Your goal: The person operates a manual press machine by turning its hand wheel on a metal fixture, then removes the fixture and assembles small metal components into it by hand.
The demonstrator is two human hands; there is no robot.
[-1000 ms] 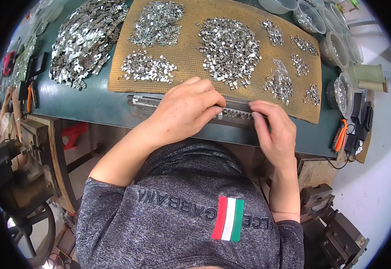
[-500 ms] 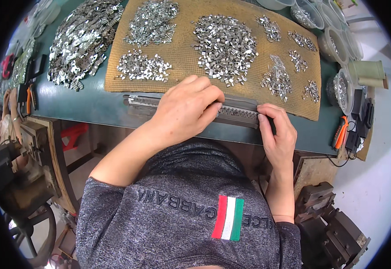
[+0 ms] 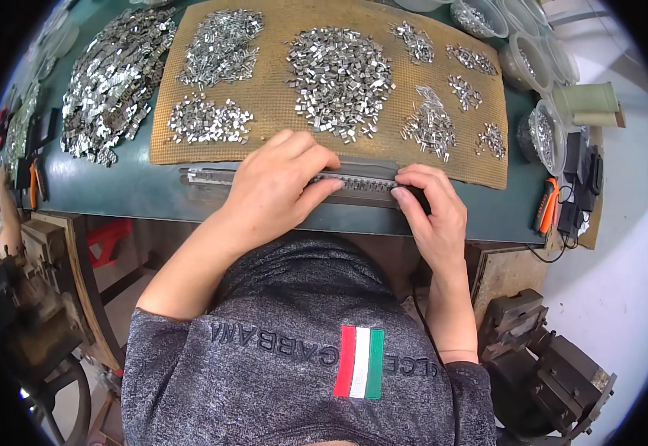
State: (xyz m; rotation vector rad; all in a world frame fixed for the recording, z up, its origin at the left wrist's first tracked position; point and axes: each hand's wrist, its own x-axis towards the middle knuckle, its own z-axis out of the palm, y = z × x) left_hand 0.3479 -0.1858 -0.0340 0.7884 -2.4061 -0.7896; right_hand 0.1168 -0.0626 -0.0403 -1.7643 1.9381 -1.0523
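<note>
A long, narrow dark metal jig (image 3: pixel 365 196) lies along the near edge of the green table, and a row of small metal links (image 3: pixel 365 183) sits in its groove. My left hand (image 3: pixel 275 182) bends over the middle of the jig, thumb and forefinger closing about the row; whatever piece they pinch is hidden. At the jig's right end, my right hand (image 3: pixel 439 212) grips between thumb and fingers. Just beyond the jig, a tan textured mat (image 3: pixel 272 97) carries a large pile of silver links (image 3: pixel 342 82) and several smaller heaps of metal parts (image 3: pixel 223 48).
A heap of linked metal strips (image 3: pixel 112 82) covers the table's left side. Clear plastic tubs (image 3: pixel 543 137) of parts line the right edge. Orange-handled pliers (image 3: pixel 547 204) lie at the right, another orange-handled tool (image 3: pixel 37 182) at the left. Another person's arm (image 3: pixel 8 219) shows far left.
The whole view has shifted, so the table and its contents appear further left. Both hands keep nearly the same places on the jig.
</note>
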